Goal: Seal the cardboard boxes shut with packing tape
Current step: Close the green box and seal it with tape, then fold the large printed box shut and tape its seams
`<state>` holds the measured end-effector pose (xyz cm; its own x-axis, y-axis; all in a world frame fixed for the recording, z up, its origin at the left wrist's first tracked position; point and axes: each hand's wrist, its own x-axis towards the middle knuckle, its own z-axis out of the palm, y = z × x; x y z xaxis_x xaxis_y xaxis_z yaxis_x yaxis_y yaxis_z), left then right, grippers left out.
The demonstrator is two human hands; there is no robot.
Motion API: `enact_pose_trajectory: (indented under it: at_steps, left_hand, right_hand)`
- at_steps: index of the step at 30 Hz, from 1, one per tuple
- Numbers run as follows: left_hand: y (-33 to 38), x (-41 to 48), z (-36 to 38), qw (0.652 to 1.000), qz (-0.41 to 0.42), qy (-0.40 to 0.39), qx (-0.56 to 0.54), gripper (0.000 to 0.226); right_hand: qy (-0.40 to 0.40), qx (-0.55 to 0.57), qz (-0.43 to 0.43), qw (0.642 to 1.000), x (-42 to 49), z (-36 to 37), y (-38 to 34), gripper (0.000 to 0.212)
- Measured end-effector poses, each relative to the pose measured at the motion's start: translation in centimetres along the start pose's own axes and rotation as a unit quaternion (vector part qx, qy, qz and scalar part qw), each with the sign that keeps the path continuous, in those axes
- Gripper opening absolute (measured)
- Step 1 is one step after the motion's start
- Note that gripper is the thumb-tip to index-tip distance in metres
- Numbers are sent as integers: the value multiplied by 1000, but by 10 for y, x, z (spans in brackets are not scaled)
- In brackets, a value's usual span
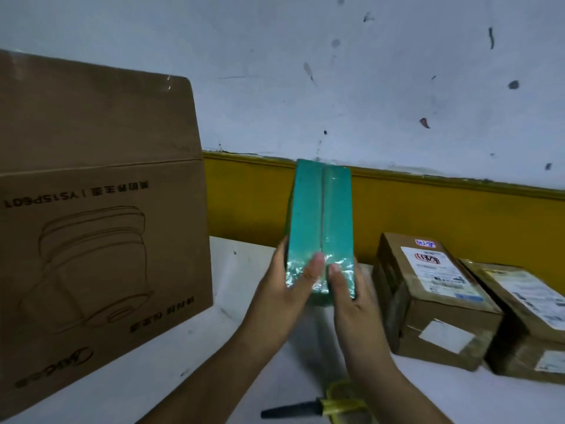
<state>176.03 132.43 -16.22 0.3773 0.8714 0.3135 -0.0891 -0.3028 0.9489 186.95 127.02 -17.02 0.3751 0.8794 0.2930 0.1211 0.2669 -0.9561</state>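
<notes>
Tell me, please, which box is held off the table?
The teal box, gripped by the left hand and right hand; the big brown box and two labelled parcels sit on the table.

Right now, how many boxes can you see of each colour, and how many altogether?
Brown boxes: 3 (big box, labelled box, second labelled box)
Teal boxes: 1 (teal box, gripped between the left hand and the right hand)
Total: 4
</notes>
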Motion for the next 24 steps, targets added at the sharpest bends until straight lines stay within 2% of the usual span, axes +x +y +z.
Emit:
enact_pose_trajectory:
  at_steps: [3, 4, 6, 7, 8, 10, 11, 12, 14, 17, 19, 20, 21, 22, 24]
  left_hand:
    - [5, 11, -15, 980, -30, 84, -175, 39]
    - [3, 16, -24, 968, -43, 98, -227, 33]
    - [-5, 21, -34, 940, -76, 89, -319, 35]
    - [-9, 20, -35, 928, -98, 76, -351, 39]
    - [-14, 18, -35, 916, -121, 65, -376, 42]
    - [-24, 15, -34, 898, -155, 56, -409, 45]
    - [-28, 15, -35, 890, -161, 46, -423, 46]
    - [-31, 14, -36, 884, -166, 38, -435, 46]
    - [-32, 15, -37, 872, -169, 38, -457, 43]
    - [-34, 14, -31, 868, -184, 71, -455, 39]
    - [-35, 14, -27, 888, -200, 97, -402, 37]
    - [-37, 15, -26, 901, -210, 110, -363, 35]
    - [-36, 18, -26, 913, -217, 113, -327, 37]
    - [-36, 20, -26, 921, -222, 110, -301, 44]
    - [-28, 18, -23, 941, -210, 84, -254, 50]
  right_hand:
    - [-23, -81, -74, 994, -1, -4, 4, 42]
    - [-23, -114, -91, 989, 2, -6, 4, 41]
    - [2, -215, -105, 971, 6, -6, 3, 47]
    - [18, -245, -93, 965, 6, -4, 1, 62]
    - [27, -242, -56, 968, 4, 0, -5, 85]
    - [30, -165, 57, 984, 3, 5, -12, 125]
    - [31, -96, 91, 991, 4, 3, -12, 131]
    - [36, -26, 112, 993, 5, -1, -11, 129]
    - [42, 94, 147, 984, 7, -8, -12, 109]
    - [-5, 112, 136, 984, 9, -9, -12, 65]
    - [1, 42, 111, 993, 9, -5, -12, 63]
    - [45, -45, 84, 994, 8, -4, -11, 69]
    - [98, -168, 40, 980, 7, -5, -13, 75]
    - [133, -291, -8, 947, 6, -7, -12, 81]
    - [155, -414, -75, 894, 4, -9, -12, 88]
